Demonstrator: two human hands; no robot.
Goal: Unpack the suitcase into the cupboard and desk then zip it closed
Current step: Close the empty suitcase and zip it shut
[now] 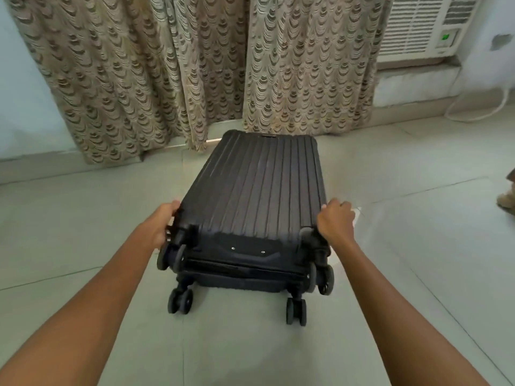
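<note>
Evidently the opening step: suitcase (256,190) lies flat and closed on the floor (83,232). Left hand (163,224) and right hand (335,221) grip its sides, fingers curled beside the wheels (181,300). The next move calls for finding the zip.

A lived-in room at home: patterned curtains (195,68), tiled floor (83,218), window air-conditioner (418,26) (display lit green).

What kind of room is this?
Probably a bedroom or hotel room: long curtains hang to the floor, an air conditioner sits in the wall, and a suitcase lies on the tiles.
</note>
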